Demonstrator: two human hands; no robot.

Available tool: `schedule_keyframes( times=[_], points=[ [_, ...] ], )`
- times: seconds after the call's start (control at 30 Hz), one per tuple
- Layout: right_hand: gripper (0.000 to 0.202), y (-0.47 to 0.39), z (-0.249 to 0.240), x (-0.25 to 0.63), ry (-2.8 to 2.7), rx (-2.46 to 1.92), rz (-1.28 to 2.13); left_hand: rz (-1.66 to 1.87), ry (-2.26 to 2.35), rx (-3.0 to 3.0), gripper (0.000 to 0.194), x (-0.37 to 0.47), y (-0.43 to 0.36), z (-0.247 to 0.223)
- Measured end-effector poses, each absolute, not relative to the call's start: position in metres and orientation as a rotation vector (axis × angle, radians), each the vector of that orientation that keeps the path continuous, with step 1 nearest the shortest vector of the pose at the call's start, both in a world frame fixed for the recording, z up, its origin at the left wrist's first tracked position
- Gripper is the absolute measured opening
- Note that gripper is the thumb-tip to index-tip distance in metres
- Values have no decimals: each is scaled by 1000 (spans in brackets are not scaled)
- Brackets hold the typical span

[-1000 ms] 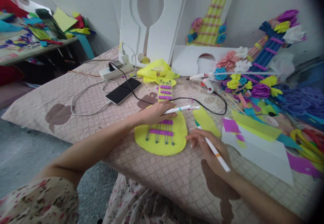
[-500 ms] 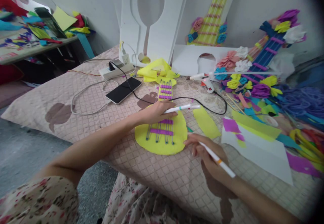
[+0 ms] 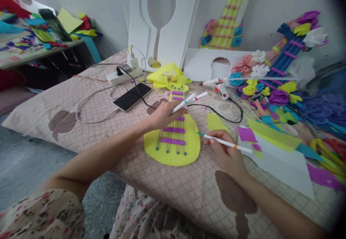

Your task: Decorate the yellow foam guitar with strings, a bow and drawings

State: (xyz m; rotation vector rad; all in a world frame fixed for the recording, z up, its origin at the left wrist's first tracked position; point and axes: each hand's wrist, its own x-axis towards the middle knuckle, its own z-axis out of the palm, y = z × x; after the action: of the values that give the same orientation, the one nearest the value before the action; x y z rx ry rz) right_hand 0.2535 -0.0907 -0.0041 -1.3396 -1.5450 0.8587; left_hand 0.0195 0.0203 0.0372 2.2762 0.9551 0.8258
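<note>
A yellow guitar-shaped cutout with purple cross strips and thin grey strings lies flat on the table. My left hand rests across its neck, fingers closed around two white felt-tip pens, one with a green band and one with a red band. To the right of the cutout's body, my right hand pinches a slim white felt-tip pen with an orange band. That pen's green front end points at the cutout's right edge; whether it touches is unclear. Behind my right hand lies a yellow paper piece.
A phone and a power strip with cables lie to the left. A glue gun stands at the back, its black cord curving rightward. Flower-decorated guitar shapes, white cutout boards and paper scraps fill the back and right.
My right hand has risen slightly, swinging its pen nearer level and showing its green front end. My left hand has shifted slightly up and left; its pens now tilt more upward.
</note>
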Motion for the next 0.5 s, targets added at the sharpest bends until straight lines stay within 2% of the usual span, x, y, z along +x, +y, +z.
schedule_keyframes(
  times=[0.5],
  points=[
    [17,-92,-12,254,-1684,-1299,789,666,764,2338,22,23,20,29]
  ],
)
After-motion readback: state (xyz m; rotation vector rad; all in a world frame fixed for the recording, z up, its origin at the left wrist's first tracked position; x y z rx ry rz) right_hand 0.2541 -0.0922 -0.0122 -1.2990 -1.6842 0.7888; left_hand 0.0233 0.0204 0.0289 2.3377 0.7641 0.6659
